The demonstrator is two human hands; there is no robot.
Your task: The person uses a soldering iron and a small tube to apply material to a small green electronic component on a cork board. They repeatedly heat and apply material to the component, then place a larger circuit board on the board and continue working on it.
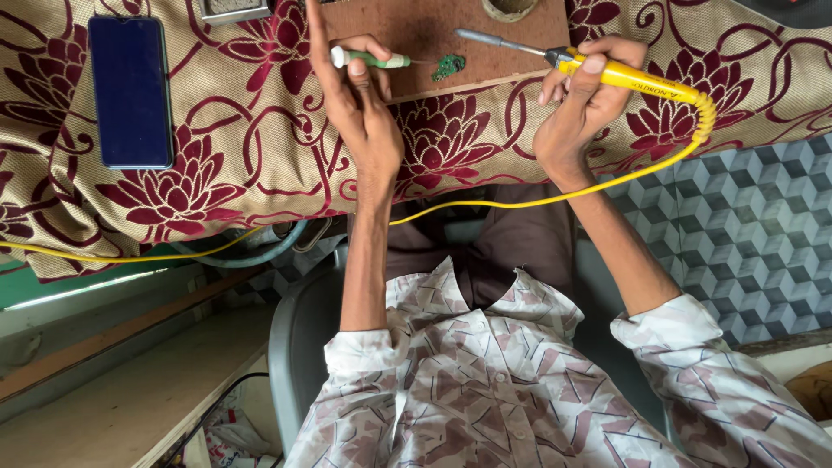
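Patterned shirt sleeves [485,381] fill the near edge at 6 o'clock; beyond, the left hand [360,95] pinches a green-handled tool [368,59] against the brown board [433,39], apparently to steady the small green part [449,66] at 12 o'clock; the right hand [582,104] grips a yellow soldering iron [607,74] like a pen, tip angled toward the part; a phone [130,91] lies at 10 o'clock.

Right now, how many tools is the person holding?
2. A green-handled tool is in one hand, left in the picture; a yellow soldering iron is in the other hand, at the right.
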